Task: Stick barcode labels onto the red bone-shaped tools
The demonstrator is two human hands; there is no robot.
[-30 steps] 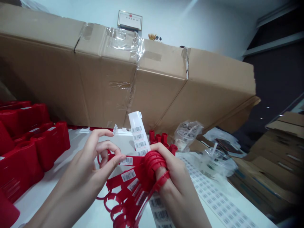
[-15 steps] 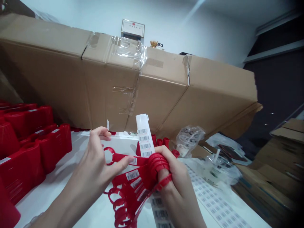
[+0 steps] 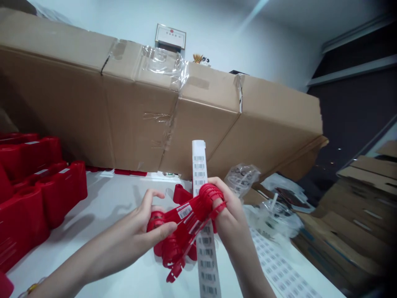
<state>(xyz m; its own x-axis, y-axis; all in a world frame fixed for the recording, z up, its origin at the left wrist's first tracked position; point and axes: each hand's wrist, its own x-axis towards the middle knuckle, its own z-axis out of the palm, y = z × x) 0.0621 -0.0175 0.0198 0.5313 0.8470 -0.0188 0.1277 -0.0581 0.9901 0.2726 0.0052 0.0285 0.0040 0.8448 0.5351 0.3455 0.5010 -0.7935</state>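
A fanned bunch of flat red plastic strips with rings at both ends (image 3: 198, 209) hangs between my hands, with white barcode labels on several of them. My right hand (image 3: 231, 213) is closed on the bunch, its thumb passing through the stacked rings. Behind that hand runs a long band of barcode stickers (image 3: 207, 263), its top end standing upright above the fingers. My left hand (image 3: 139, 227) grips the rings at the other end, thumb along the front and index finger raised. The left hand's lower fingers are partly hidden behind the red rings.
Stacks of red plastic pieces (image 3: 62, 194) stand on the white table (image 3: 102, 198) at left. A large cardboard box (image 3: 139, 124) spans the back. At right are a sheet of barcode labels (image 3: 279, 265), a bagged drink cup (image 3: 269, 219), a clear plastic bag (image 3: 243, 178) and cardboard boxes (image 3: 356, 207).
My left hand has moved down and right, closing on the strips' ring ends. The small label at its fingertip no longer shows there. The fanned strips are closer together.
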